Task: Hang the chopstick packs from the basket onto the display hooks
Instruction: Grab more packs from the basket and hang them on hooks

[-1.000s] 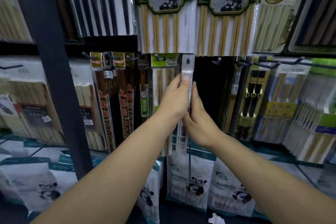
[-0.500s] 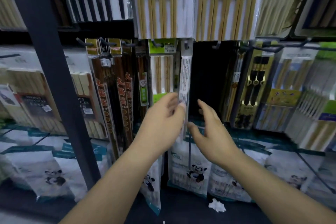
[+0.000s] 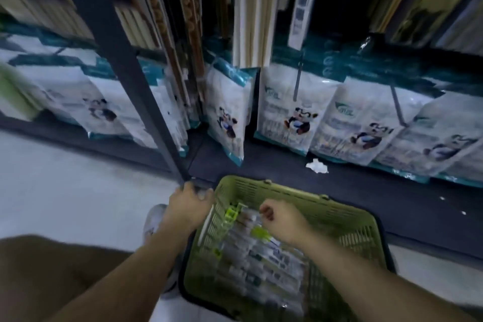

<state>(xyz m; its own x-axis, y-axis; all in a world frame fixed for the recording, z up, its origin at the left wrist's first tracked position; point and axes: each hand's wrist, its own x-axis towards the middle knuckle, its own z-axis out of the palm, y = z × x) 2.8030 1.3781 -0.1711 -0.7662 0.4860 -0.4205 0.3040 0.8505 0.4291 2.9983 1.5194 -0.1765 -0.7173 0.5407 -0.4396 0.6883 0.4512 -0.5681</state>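
Right hand (image 3: 283, 219), lower centre: fingers curled over the basket's contents. Blur prevents telling whether it pinches anything. Left hand (image 3: 189, 206), just left of it: back upward, fingers bent down at the corner of the green basket (image 3: 352, 238); grip cannot be told. The chopstick packs (image 3: 261, 264) lie heaped inside the basket. Panda-printed bags (image 3: 295, 110) line the shelf beyond it. Hanging packs (image 3: 254, 21) occupy the upper centre.
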